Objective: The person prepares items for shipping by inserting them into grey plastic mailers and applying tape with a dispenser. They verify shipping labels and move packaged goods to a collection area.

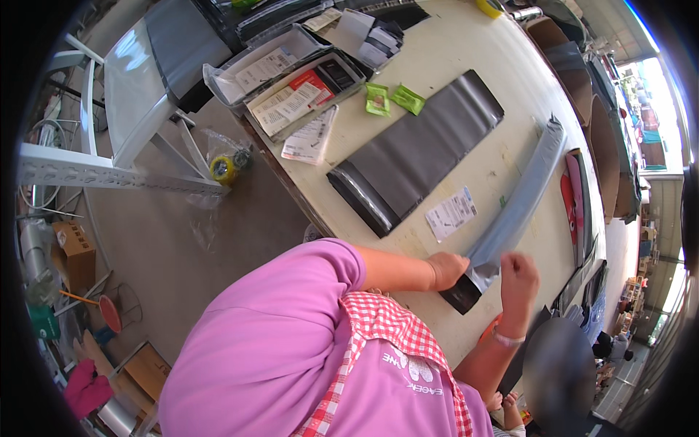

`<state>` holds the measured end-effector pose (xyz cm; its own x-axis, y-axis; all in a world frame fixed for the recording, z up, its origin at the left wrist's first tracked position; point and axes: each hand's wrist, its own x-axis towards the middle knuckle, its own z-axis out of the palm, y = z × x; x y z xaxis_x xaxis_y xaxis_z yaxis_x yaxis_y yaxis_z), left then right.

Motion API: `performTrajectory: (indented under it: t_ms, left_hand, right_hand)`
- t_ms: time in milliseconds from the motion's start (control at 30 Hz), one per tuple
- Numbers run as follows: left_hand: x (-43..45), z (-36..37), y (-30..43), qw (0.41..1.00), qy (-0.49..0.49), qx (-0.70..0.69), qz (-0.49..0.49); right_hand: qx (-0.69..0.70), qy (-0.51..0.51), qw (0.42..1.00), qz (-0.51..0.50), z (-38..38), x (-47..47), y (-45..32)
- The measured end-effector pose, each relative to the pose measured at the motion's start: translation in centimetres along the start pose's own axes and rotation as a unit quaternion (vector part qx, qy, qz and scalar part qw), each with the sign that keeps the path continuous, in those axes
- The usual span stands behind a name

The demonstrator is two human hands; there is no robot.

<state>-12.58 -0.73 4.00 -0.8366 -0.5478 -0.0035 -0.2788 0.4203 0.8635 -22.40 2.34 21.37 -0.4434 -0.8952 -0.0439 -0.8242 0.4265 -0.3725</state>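
A long grey plastic mailing bag (pixel 516 202) lies lengthwise on the table, with a black end flap nearest me. My left hand (pixel 450 270) grips the bag's edge beside this flap. Just right of the same end is my right hand (pixel 519 267), fingers curled and slightly blurred; whether it pinches anything is not clear. A printed label (pixel 451 213) lies left of the bag. Farther left is a stack of flat dark grey mailing bags (pixel 418 147), its near end folded over. Two small green packets (pixel 390 99) lie by the stack's far left side.
Plastic-lined trays (pixel 303 95) of printed slips stand at the table's left corner, with a loose slip (pixel 310 136) beside them. Red and pink packages (pixel 573 202) lie along the right edge, near cardboard boxes (pixel 603 147). Another person's hands (pixel 505 401) show at lower right. A white metal frame (pixel 120 175) stands left.
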Motion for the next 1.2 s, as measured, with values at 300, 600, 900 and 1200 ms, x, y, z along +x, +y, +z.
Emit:
performTrajectory:
  t_ms: [300,600,900,1200]
  left_hand:
    - [1.7,0.8,0.4,0.980,0.043,-0.189,0.036]
    - [0.3,-2.3,-2.0,0.979,0.056,-0.194,0.033]
    - [-0.3,-2.8,-2.8,0.987,0.017,-0.149,0.050]
    - [1.5,-2.3,-3.3,0.990,0.001,-0.128,0.063]
  right_hand:
    - [0.020,-0.086,0.875,-0.476,16.7,13.2,-29.5]
    - [-0.170,-0.166,0.857,-0.457,22.0,12.6,-34.8]
    - [-0.167,-0.182,0.879,-0.409,20.9,12.5,-30.2]
    - [0.025,-0.103,0.888,-0.447,22.8,11.9,-31.5]
